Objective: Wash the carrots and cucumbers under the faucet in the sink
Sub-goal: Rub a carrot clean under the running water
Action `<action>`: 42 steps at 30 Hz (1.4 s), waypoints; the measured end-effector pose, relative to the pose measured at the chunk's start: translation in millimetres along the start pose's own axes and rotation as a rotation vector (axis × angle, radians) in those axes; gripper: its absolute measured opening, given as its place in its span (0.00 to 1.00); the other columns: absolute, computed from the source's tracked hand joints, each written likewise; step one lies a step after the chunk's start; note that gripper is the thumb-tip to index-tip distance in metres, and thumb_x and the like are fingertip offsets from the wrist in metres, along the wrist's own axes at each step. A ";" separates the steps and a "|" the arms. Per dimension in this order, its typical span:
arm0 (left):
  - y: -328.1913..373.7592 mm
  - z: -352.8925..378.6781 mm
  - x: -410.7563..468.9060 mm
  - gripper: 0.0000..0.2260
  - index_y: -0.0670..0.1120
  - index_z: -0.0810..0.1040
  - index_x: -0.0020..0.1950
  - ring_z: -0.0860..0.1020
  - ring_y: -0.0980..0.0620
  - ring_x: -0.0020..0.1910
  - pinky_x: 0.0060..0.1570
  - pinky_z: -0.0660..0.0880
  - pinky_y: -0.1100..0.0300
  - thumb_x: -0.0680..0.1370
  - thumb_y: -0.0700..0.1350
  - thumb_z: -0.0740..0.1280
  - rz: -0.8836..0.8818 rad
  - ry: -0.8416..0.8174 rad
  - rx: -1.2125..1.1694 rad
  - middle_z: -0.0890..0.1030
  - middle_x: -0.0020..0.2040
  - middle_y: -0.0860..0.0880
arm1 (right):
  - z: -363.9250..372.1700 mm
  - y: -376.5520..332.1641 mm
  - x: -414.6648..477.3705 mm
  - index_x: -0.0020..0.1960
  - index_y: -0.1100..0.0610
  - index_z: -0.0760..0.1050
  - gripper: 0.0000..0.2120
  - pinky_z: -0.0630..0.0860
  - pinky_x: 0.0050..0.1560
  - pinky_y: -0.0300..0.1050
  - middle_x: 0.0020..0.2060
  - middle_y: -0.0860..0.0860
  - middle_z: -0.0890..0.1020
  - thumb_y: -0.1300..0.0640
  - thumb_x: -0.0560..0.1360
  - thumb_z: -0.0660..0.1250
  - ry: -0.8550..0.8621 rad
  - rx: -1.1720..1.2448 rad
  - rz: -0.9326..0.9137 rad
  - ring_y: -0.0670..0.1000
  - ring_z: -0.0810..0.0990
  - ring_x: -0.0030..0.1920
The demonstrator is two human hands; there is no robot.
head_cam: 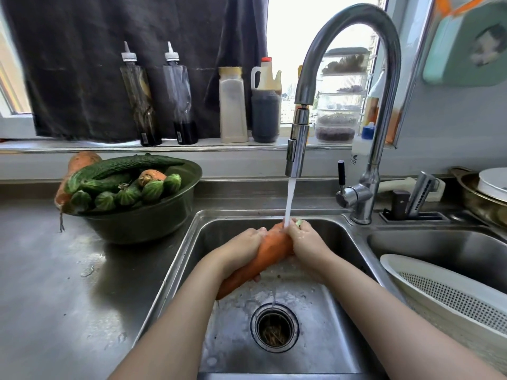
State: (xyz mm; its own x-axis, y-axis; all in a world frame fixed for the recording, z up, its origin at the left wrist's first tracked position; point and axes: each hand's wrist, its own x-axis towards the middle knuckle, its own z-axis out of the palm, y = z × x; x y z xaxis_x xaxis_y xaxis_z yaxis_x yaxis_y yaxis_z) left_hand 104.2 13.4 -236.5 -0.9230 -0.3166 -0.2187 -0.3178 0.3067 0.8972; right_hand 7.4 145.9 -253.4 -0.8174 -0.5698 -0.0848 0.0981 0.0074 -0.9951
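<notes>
A large orange carrot (267, 253) lies slanted over the steel sink (323, 338), its upper end under the running stream from the faucet (297, 144). My left hand (241, 249) grips its middle from the left. My right hand (306, 242) wraps round its upper end, where the water lands. On the counter at the left a dark green bowl (153, 218) holds several cucumbers (131, 167) and carrots (82, 161).
A drain strainer (274, 327) sits in the sink floor. A white colander (450, 300) rests in the second basin at the right. Bottles (233, 105) line the window sill behind. A pan with a plate (491, 187) stands far right.
</notes>
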 end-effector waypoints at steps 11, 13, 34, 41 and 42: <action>-3.8 -5.4 -1.2 0.15 0.45 0.72 0.71 0.84 0.36 0.57 0.52 0.81 0.48 0.86 0.49 0.62 -0.066 -0.312 -0.311 0.83 0.60 0.36 | -7.3 0.2 7.7 0.59 0.57 0.78 0.19 0.84 0.52 0.61 0.50 0.58 0.85 0.42 0.79 0.69 0.238 0.019 0.030 0.60 0.86 0.50; -3.7 -4.2 0.4 0.19 0.45 0.72 0.71 0.85 0.40 0.51 0.47 0.81 0.50 0.85 0.54 0.61 -0.071 -0.299 -0.274 0.85 0.56 0.38 | -9.0 0.7 6.1 0.62 0.57 0.76 0.18 0.85 0.48 0.58 0.52 0.58 0.85 0.44 0.80 0.68 0.155 0.031 -0.004 0.59 0.86 0.50; -0.5 24.2 2.8 0.27 0.50 0.79 0.57 0.82 0.45 0.34 0.34 0.80 0.51 0.80 0.71 0.56 0.047 0.057 -0.161 0.86 0.45 0.41 | -4.9 2.6 3.2 0.63 0.54 0.73 0.09 0.78 0.37 0.50 0.49 0.59 0.81 0.53 0.85 0.60 -0.106 0.157 -0.006 0.57 0.82 0.43; -10.6 24.0 15.5 0.19 0.51 0.78 0.61 0.83 0.47 0.39 0.46 0.82 0.44 0.87 0.58 0.51 0.219 0.125 -0.018 0.85 0.44 0.45 | -1.1 5.5 3.3 0.57 0.56 0.76 0.10 0.83 0.46 0.51 0.47 0.57 0.84 0.50 0.85 0.61 -0.003 0.068 -0.124 0.51 0.83 0.44; -11.9 25.9 17.2 0.16 0.55 0.76 0.63 0.84 0.47 0.44 0.52 0.82 0.42 0.86 0.57 0.52 0.237 0.109 -0.026 0.84 0.50 0.46 | -1.7 7.2 4.6 0.57 0.56 0.77 0.10 0.83 0.52 0.56 0.50 0.58 0.84 0.50 0.85 0.61 0.018 0.065 -0.125 0.53 0.84 0.48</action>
State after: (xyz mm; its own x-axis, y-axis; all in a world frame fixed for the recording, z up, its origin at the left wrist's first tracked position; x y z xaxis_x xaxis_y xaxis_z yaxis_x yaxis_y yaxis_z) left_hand 86.4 27.6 -260.9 -0.9419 -0.3335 0.0400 -0.0884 0.3610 0.9284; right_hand 3.4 144.7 -261.0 -0.8357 -0.5478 0.0386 0.0305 -0.1164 -0.9927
